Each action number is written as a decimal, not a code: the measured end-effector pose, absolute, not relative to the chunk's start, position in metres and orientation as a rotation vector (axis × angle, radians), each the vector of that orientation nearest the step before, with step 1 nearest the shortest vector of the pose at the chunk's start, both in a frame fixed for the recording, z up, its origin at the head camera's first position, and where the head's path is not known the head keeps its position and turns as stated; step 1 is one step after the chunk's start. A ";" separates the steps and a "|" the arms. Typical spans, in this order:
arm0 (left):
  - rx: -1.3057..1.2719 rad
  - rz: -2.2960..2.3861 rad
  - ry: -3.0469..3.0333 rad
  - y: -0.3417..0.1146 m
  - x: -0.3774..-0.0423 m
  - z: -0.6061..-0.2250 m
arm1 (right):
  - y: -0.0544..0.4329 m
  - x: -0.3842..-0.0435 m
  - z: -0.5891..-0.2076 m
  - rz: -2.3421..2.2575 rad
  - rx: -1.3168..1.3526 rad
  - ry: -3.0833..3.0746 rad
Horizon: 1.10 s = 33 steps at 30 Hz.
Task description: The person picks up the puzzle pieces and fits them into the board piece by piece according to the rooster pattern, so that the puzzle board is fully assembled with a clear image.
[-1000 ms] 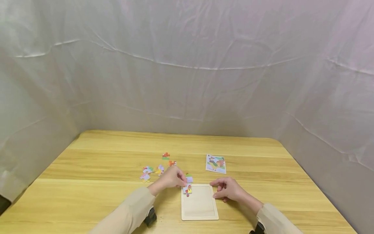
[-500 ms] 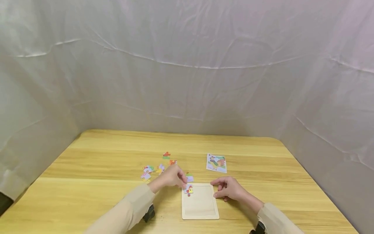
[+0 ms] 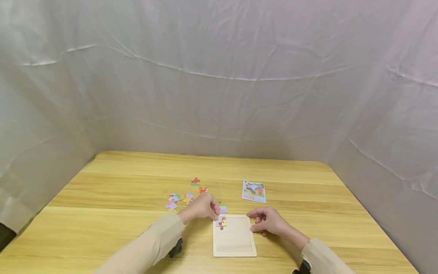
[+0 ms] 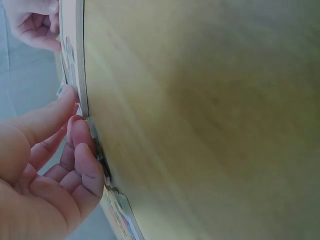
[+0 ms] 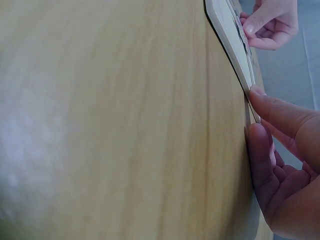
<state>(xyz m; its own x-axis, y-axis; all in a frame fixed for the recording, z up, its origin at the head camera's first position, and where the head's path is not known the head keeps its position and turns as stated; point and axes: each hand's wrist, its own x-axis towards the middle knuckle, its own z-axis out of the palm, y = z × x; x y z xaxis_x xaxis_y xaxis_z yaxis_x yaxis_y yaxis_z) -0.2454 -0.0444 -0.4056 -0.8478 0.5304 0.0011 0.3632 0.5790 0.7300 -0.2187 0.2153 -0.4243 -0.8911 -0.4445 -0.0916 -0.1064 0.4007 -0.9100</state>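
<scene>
A small puzzle piece (image 3: 221, 222) with a red and yellow picture lies at the upper left inside a shallow wooden puzzle tray (image 3: 235, 254). My left hand (image 3: 202, 208) pinches at this piece's upper left edge, thumb and forefinger close together over the tray's rim. In the left wrist view, the left thumb (image 4: 62, 102) touches that corner, and the hold itself is partly hidden. My right hand (image 3: 269, 220) rests against the tray's right side. Its forefinger touches the upper right corner and its thumb (image 5: 267, 105) the side edge, with the other fingers loosely bent.
Just beyond the tray lies another puzzle piece (image 3: 222, 207). Several loose pieces are spread to the left, among them a red and green piece (image 3: 195, 182) and an orange piece (image 3: 203, 190). A printed picture card (image 3: 254, 191) lies behind the tray on the wooden table (image 3: 137, 228).
The puzzle piece has shifted slightly to the right and lies squarer in the tray's corner. My left fingers have followed it to its edge. The right hand has kept its place.
</scene>
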 end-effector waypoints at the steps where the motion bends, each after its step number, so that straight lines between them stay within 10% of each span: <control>1: 0.737 1.117 2.599 -0.044 -0.246 -0.406 | 0.215 -0.219 -0.424 -1.486 -0.478 2.344; 33: 0.886 1.265 2.508 -0.049 -0.240 -0.410 | 0.214 -0.218 -0.423 -1.466 -0.470 2.363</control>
<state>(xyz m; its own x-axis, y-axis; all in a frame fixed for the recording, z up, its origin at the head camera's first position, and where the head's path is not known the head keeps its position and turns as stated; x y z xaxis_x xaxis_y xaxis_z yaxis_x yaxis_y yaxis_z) -0.2397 -0.0491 -0.4103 -0.8018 0.5908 0.0900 0.4236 0.4556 0.7829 -0.2183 0.2143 -0.4229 -0.8945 -0.4367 -0.0960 -0.1080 0.4193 -0.9014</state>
